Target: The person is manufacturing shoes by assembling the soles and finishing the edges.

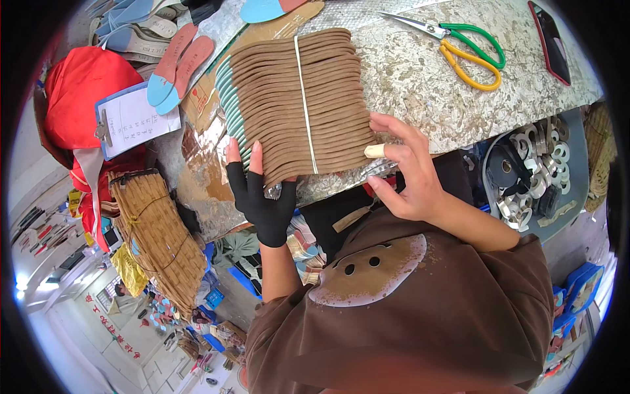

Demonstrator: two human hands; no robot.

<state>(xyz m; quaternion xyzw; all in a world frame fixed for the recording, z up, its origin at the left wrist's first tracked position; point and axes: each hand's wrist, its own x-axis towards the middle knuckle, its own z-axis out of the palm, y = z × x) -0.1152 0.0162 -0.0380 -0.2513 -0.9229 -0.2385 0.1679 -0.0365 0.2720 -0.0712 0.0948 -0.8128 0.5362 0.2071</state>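
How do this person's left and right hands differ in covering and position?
The left hand wears a black open-fingered glove; the right hand is ungloved, with a pale cover on one finger.
The left hand is at the lower-left corner of the banded brown stack; the right hand is at its right edge.
Both have fingers extended.

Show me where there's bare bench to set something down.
Bare tabletop lies right of the tied insole stack, between the right hand and the scissors, and from the scissors to the phone. Crowded: left of the stack, with loose insoles and a clipboard.
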